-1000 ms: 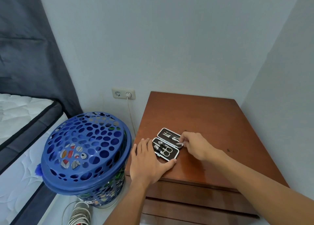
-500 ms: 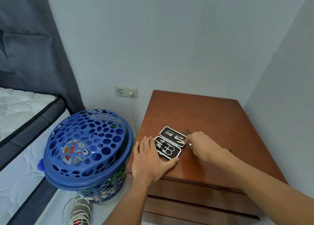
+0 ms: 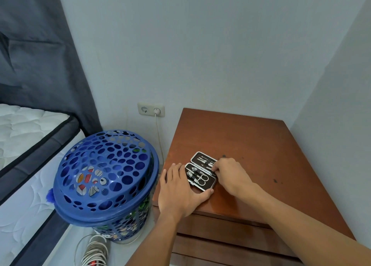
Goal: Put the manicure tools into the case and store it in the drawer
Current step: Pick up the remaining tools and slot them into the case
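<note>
A small black manicure case (image 3: 208, 182) lies spread open on the brown wooden nightstand (image 3: 251, 149), near its front left corner. Scissors (image 3: 201, 179) and other metal tools sit in its two halves. My left hand (image 3: 178, 191) lies flat against the case's left and front edges, thumb along the front. My right hand (image 3: 230, 175) pinches a thin metal tool (image 3: 211, 166) at the right side of the far half. The drawer fronts (image 3: 224, 231) below the top are shut.
A blue perforated laundry basket (image 3: 104, 177) with a lid stands left of the nightstand. A wall socket (image 3: 151, 109) with a white cable is behind it. A coiled cable (image 3: 94, 251) lies on the floor. A mattress (image 3: 26, 145) is at far left; walls close in behind and right.
The view has drifted slightly. My right hand's fingers have shifted a little at the far half of the case. My left hand has stayed flat at the case.
</note>
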